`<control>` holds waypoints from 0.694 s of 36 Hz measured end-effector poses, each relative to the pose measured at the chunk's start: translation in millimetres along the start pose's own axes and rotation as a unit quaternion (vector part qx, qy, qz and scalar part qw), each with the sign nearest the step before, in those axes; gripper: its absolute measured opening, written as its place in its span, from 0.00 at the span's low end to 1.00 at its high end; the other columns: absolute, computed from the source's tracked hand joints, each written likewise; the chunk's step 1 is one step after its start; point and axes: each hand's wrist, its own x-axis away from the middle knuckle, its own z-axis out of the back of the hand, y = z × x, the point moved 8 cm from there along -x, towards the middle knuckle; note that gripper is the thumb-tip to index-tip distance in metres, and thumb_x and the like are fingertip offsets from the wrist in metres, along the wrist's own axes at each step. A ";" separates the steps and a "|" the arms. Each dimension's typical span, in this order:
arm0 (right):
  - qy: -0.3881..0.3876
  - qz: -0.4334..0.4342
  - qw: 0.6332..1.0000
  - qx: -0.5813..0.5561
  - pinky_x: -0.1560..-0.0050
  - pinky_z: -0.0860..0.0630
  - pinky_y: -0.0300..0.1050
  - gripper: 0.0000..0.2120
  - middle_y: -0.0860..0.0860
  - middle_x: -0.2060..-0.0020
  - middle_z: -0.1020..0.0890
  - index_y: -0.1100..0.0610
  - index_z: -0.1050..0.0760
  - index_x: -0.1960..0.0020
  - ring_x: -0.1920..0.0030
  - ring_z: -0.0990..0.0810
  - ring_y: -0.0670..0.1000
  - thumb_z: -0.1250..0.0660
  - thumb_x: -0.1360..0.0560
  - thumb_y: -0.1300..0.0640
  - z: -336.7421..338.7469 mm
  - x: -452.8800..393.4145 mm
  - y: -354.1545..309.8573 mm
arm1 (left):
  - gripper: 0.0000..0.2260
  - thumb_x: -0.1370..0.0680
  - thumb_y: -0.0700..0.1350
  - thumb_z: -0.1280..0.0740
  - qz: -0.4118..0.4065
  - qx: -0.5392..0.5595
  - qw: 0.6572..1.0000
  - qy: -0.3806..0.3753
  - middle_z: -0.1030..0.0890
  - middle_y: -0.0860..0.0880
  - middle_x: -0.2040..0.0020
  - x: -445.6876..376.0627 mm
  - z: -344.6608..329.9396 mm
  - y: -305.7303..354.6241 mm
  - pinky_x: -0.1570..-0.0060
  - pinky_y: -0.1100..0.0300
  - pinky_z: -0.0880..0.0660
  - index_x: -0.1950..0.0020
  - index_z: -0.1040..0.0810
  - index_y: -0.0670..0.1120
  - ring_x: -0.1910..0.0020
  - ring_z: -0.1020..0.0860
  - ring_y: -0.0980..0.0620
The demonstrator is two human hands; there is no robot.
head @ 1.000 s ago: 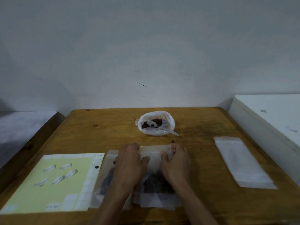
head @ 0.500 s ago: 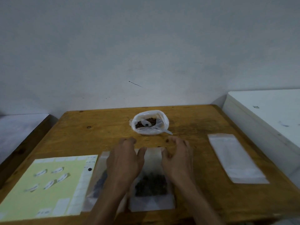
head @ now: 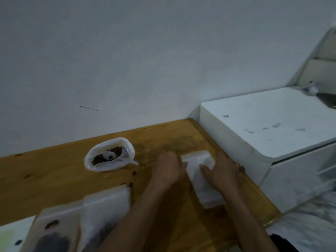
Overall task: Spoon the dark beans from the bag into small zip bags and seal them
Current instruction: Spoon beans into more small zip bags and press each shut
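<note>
Both hands are at the stack of empty zip bags (head: 201,176) lying near the right edge of the wooden table (head: 54,179), so the step in hand looks like fetching a fresh bag to fill. The left hand (head: 168,170) rests at the stack's left side and the right hand (head: 222,172) at its right, fingers loosely bent on the plastic; whether either has pinched a bag free cannot be told through the blur. The bag of dark beans (head: 109,155) sits open further left, a white spoon (head: 109,157) lying in it, and two filled zip bags (head: 87,219) lie at the near left. Next comes peeling one bag off and carrying it toward the beans. The white cabinet (head: 263,128) stands close on the right, so free room lies leftward.
</note>
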 end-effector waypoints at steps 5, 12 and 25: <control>0.038 0.011 0.998 -0.042 0.33 0.35 0.55 0.29 0.54 0.32 0.28 0.50 0.33 0.28 0.31 0.33 0.57 0.31 0.26 0.42 -0.2 1.9 -0.1 | 0.18 0.25 0.59 0.31 0.021 -0.039 0.999 -0.007 0.19 0.44 0.48 -22.5 -26.3 5.2 0.49 0.49 0.20 0.48 0.19 0.44 0.49 0.20 0.44; 0.102 0.007 0.978 -0.182 0.35 0.29 0.58 0.26 0.53 0.36 0.24 0.50 0.28 0.33 0.35 0.29 0.56 0.25 0.29 0.55 10.4 0.2 2.0 | 0.12 0.27 0.53 0.26 0.051 0.081 0.993 0.063 0.21 0.49 0.53 -23.4 -19.4 -3.3 0.50 0.49 0.21 0.51 0.24 0.49 0.52 0.22 0.48; -0.042 0.091 0.879 -0.466 0.54 0.16 0.48 0.12 0.47 0.49 0.16 0.47 0.23 0.41 0.50 0.17 0.49 0.28 0.24 0.54 55.5 15.6 -61.7 | 0.11 0.24 0.40 0.27 -0.002 0.510 0.853 0.106 0.16 0.44 0.58 14.6 76.1 -2.5 0.63 0.55 0.19 0.44 0.25 0.45 0.58 0.18 0.47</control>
